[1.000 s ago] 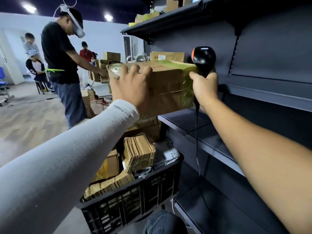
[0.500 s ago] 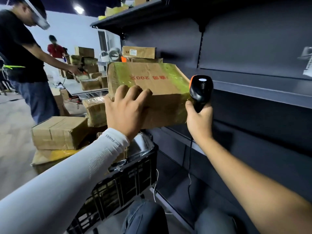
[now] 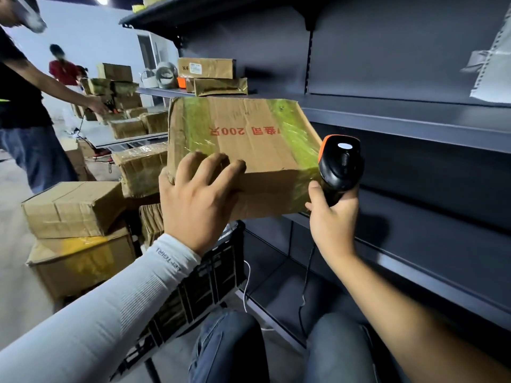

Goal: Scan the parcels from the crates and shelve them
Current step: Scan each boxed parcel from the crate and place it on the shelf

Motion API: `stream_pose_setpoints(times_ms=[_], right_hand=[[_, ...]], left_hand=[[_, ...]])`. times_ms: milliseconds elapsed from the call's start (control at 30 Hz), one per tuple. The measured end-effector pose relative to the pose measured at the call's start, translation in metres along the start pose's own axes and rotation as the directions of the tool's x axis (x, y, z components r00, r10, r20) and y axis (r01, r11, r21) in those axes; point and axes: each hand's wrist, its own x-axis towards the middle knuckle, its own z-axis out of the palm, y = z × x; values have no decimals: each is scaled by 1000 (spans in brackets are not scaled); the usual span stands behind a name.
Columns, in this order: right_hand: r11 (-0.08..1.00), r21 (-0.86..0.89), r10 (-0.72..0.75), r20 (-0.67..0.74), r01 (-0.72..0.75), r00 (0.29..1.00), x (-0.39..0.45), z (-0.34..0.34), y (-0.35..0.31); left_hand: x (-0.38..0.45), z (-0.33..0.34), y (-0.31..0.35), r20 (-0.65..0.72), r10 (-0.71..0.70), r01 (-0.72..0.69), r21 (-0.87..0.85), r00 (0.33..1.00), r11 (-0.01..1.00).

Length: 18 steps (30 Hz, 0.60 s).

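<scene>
A brown cardboard parcel point(image 3: 249, 139) with red print and green-tinted tape is held in the air in front of the dark shelving. My left hand point(image 3: 196, 200) grips its near left corner, fingers curled over the top edge. My right hand point(image 3: 331, 217) grips the handle of a black and orange barcode scanner point(image 3: 338, 164), which sits against the parcel's right end. A black crate point(image 3: 204, 277) stands on the floor below the parcel, mostly hidden by my left arm.
Dark metal shelves point(image 3: 414, 125) run along the right at several heights. Flat parcels point(image 3: 213, 76) lie on a far shelf. Stacked boxes point(image 3: 74, 208) stand left of the crate. A person in black point(image 3: 25, 106) works at the left. My knees show at the bottom.
The parcel and both hands have come lower and nearer in view as the view dipped. The scanner stays at the parcel's right end, and my knees have come into view.
</scene>
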Motion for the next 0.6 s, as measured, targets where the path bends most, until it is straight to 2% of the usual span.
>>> stream_pose_setpoints(times_ms=[133,600], right_hand=[[999,-51,-12,-20,11,1000,-8,-24,8],[985,-152,-98,-108,81,989,-49,-79,44]], left_hand=[[-18,6,18,-56,-26,22,-70,998,997],[-69,40,53,-67,-57,32,-329,996,944]])
